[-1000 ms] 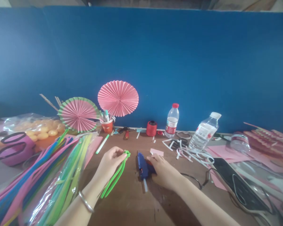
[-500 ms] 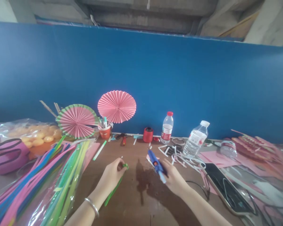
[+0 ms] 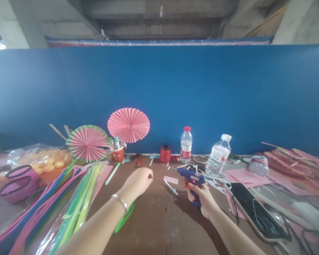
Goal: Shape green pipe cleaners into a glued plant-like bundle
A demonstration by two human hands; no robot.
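Worktop (image 3: 154, 226): brown, smooth, faint sheen, dark specks left of the glue gun (image 3: 191, 175). Glue gun: blue plastic. Beyond it, clear plastic bottles (image 3: 185, 147) (image 3: 218, 156), shiny. Right of it, phone (image 3: 259, 212): dark glossy screen. Far left of it, pleated paper fans (image 3: 128, 125) (image 3: 88, 143), matt; glossy clear plastic sleeve (image 3: 77, 209) around fuzzy-looking stems; polished metal bracelet (image 3: 119, 201).

So the blue plastic glue gun (image 3: 190, 174) has gone from nose-up near centre to sideways, nozzle left, in the right hand (image 3: 203, 202), now right of centre. Left hand (image 3: 138, 182) has rolled over, hiding the curled end of the fuzzy bright-green stem loop (image 3: 124, 217). More grey concrete ceiling (image 3: 154, 26) shows up top, too.
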